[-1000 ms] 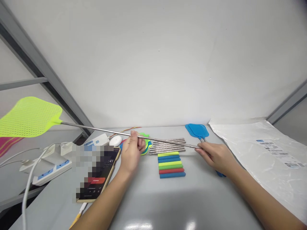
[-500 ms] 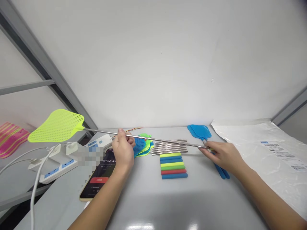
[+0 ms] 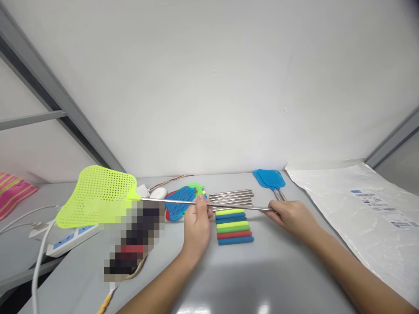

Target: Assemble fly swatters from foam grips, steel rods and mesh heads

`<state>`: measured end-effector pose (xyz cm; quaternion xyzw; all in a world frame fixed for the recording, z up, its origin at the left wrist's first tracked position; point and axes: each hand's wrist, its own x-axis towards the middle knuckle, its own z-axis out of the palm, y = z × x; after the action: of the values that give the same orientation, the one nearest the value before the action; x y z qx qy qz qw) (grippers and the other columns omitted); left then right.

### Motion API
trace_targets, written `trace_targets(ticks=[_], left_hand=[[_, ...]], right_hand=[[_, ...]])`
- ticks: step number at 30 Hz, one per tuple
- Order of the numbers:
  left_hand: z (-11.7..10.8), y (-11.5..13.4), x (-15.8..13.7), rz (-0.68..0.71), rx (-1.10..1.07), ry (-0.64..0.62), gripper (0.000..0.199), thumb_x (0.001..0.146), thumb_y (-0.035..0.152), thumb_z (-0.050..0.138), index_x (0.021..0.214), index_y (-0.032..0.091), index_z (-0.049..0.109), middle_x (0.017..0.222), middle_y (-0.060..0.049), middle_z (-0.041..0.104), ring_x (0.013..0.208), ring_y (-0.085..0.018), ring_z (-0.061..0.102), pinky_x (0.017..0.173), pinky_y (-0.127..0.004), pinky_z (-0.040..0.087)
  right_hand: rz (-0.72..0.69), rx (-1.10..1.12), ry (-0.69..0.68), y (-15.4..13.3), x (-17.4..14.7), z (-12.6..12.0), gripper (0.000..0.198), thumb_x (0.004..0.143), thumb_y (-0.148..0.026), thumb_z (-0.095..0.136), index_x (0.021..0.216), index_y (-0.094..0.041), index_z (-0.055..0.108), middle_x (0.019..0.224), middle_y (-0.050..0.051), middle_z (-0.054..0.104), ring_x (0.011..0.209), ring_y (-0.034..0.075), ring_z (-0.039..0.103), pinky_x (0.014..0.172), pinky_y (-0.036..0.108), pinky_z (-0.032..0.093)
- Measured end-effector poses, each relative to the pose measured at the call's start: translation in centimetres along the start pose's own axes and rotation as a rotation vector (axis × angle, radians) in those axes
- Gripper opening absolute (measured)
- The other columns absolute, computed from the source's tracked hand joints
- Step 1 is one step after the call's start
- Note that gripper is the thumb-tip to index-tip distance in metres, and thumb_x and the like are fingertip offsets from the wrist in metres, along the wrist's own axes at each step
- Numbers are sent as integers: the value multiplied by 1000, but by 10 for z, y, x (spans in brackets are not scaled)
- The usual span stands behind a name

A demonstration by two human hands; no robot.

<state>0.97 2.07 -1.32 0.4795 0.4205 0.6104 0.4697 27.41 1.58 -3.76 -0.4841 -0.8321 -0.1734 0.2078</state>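
A yellow fly swatter with a long metal rod is held level across the desk, its perforated head at the left. My left hand is closed around the middle of the rod. At the rod's right end, my right hand is closed on it, hiding the grip. Beneath the rod lie several metal rods in a row, with coloured handle grips in front. Loose swatter heads lie behind my left hand. Two blue swatters lie beyond my right hand, their handles covered by it.
On the left are a power strip with white cables and a partly pixelated phone. A white plastic mailing bag covers the right side. Pink striped cloth shows at the far left. A white wall rises behind the desk.
My left hand has moved right along the rod, and the swatter head has shifted right and slightly down. My right hand keeps its hold. The camera view has shifted slightly.
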Motion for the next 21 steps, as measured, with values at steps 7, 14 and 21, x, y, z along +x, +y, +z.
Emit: trace_targets(ticks=[7,14,21], left_hand=[[4,-6,-8,-67,-5,-97,49,90,60,40,63,21,26,58,6,17,51,-9,16,45,-24,15],[-2,1,2,-22,30,-275,54,91,60,38,56,19,29,55,5,23,51,-9,22,47,-23,19],[-33,25,42,110,-230,184,49,89,61,40,66,18,45,57,4,34,44,-7,27,39,-20,20]], right_hand=[[18,-29,-7,-6,-3,3,40,98,-41,34,65,-21,46,50,-3,53,42,11,44,46,27,16],[51,51,-47,14,0,3,36,96,-41,40,67,-21,47,53,-3,54,46,11,45,48,25,22],[218,0,7,45,-6,-1,36,90,-41,45,59,-21,44,48,-5,43,45,11,36,49,24,23]])
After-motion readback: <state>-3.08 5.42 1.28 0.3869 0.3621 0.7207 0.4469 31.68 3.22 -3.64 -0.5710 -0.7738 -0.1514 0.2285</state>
